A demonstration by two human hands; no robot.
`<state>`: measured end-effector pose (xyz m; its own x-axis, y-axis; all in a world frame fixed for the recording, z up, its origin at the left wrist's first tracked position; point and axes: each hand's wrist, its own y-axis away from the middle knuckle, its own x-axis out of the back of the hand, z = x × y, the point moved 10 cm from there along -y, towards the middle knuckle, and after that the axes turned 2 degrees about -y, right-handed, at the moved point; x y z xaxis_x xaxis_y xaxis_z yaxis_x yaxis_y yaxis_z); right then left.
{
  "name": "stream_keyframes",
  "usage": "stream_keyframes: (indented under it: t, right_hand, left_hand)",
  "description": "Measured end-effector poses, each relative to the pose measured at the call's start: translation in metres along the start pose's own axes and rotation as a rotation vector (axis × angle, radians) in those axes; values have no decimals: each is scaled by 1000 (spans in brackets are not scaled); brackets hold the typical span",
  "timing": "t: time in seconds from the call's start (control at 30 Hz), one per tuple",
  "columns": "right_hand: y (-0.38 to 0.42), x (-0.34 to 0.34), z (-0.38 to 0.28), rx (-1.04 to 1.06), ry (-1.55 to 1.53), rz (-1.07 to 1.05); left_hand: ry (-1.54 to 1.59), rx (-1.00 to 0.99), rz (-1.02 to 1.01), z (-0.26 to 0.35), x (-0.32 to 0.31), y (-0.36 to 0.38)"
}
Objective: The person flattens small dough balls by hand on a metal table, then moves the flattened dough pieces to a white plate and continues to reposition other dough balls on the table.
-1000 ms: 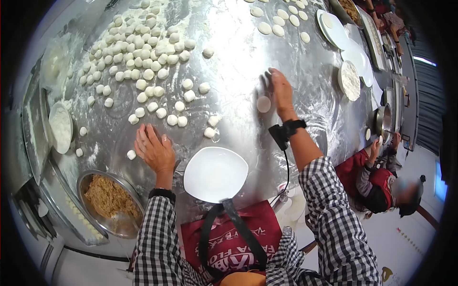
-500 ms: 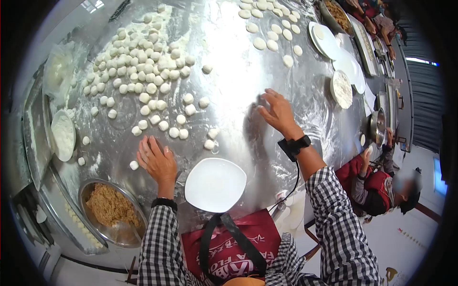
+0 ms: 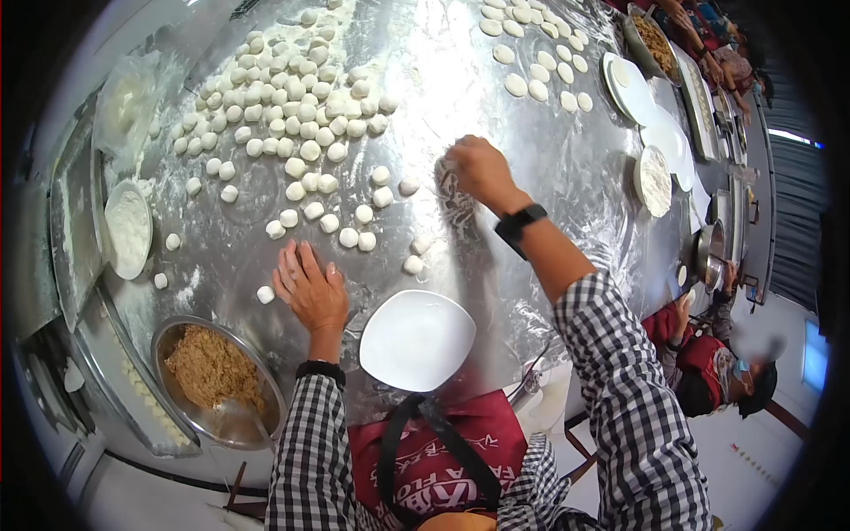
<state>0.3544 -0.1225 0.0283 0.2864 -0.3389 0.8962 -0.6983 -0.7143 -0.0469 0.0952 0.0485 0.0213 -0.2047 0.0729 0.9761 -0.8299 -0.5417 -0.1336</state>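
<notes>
We see a polished metal table [image 3: 549, 177] dulled by matt flour dust, smooth matt dough balls [image 3: 292, 124] on it, a glossy white plate [image 3: 416, 341] (ceramic or plastic, we cannot tell), a shiny steel bowl [image 3: 239, 425] of coarse crumbly brown filling [image 3: 208, 367], and woven checked cloth sleeves [image 3: 620, 389].

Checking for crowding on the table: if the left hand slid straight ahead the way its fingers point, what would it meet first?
Probably the nearest dough balls of the loose row just beyond the left hand, which lies flat on the floured table; distance is hard to judge.
</notes>
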Motion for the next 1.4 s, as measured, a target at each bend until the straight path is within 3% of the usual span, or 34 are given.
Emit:
stream_keyframes:
  t: [0.2, 0.33, 0.43, 0.67, 0.77, 0.9, 0.93, 1.03, 1.17, 1.27, 1.37, 1.4]
  right_hand:
    - [107, 34, 52, -354, -13, 40]
    - [138, 27, 53, -439, -144, 28]
    - [141, 26, 45, -374, -241, 112]
    - [143, 35, 46, -538, -96, 11]
    - [129, 53, 56, -374, -143, 331]
    - [96, 47, 73, -406, -200, 394]
    - [85, 34, 73, -424, -172, 260]
    - [81, 26, 42, -275, 136, 295]
    - [84, 22, 32, -265, 331, 330]
    - [89, 34, 61, -253, -54, 415]
    - [111, 37, 67, -467, -426, 187]
    - [109, 46, 43, -292, -136, 140]
  left_hand:
    - [-30, 10, 3, 0, -2, -1]
    - [-59, -1, 21, 1, -4, 0]
    - [-66, -4, 23, 2, -4, 1]
    - [-57, -2, 6, 2, -4, -1]
    - [-47, 3, -6, 1, -5, 0]
    - [-42, -6, 2, 1, -4, 0]
    - [-42, -9, 6, 1, -3, -1]
    - [-24, 7, -4, 1, -3, -1]
    - [-43, -4, -15, 3, -2, -3]
    - [-45, -11, -14, 4, -2, -2]
    - [-44, -12, -13, 3, -2, -2]
    - [-47, -13, -11, 3, -2, -2]
